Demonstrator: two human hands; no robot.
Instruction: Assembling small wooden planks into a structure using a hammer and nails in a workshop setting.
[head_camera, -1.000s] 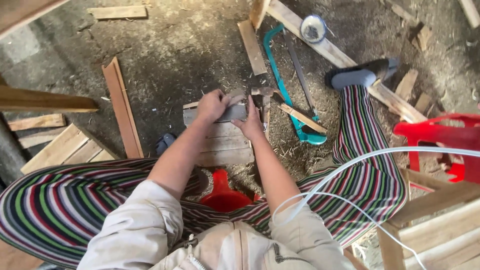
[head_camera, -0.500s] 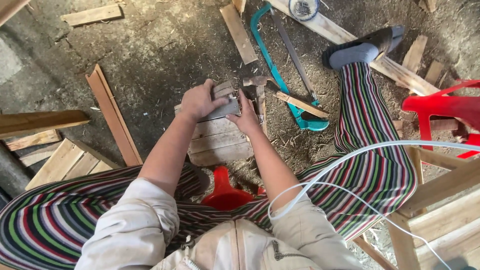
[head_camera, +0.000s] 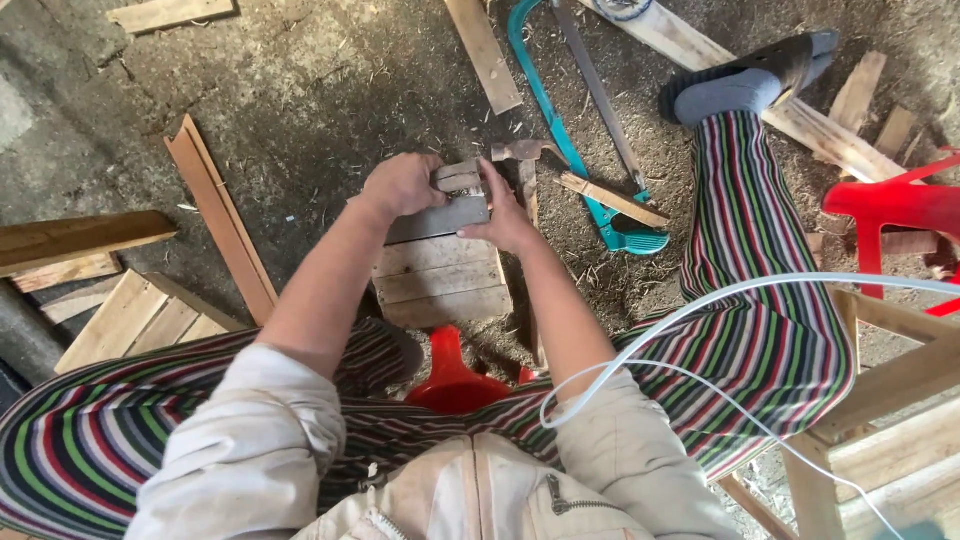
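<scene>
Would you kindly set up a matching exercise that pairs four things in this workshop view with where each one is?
Things:
1. teal hacksaw
2. red plastic chair
3. grey block
4. slatted wooden panel

Places:
A. held between the left hand and the right hand
B. at the right edge of the view, beside the striped trouser leg
C. on the ground just under the hands
D. on the ground beyond the hands, next to the hammer

Pairs: 1-D, 2-B, 3-A, 4-C
</scene>
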